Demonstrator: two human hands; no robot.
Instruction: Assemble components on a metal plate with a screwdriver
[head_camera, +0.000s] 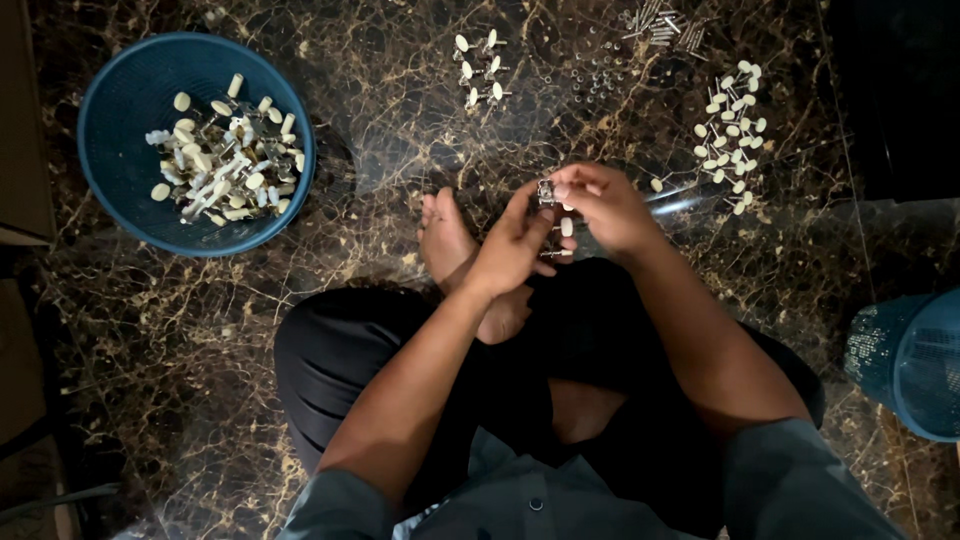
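The small metal part (546, 192) sits between your two hands, just above your lap and slightly right of the middle of the head view. It is too small and too covered by fingers to tell which way its long axis runs. Your left hand (513, 245) comes up from 7 o'clock and its fingertips pinch the part from below. Your right hand (605, 205) reaches in from 4 o'clock and its fingers press on the same part from the right. A cream-headed peg (566, 227) shows just under the hands.

At 10 o'clock the blue basket (120, 110) holds a loose heap of cream-headed metal pieces (222, 160), lying in all directions. At 12 o'clock a few assembled pegs (480, 68) lie on the dark marble floor (380, 130). At 1 o'clock lies a cluster of small screws (660, 25), and at 2 o'clock a spread of cream-capped pins (732, 135). At 4 o'clock a second blue basket (915, 360) is cut by the frame edge; its contents are not visible.
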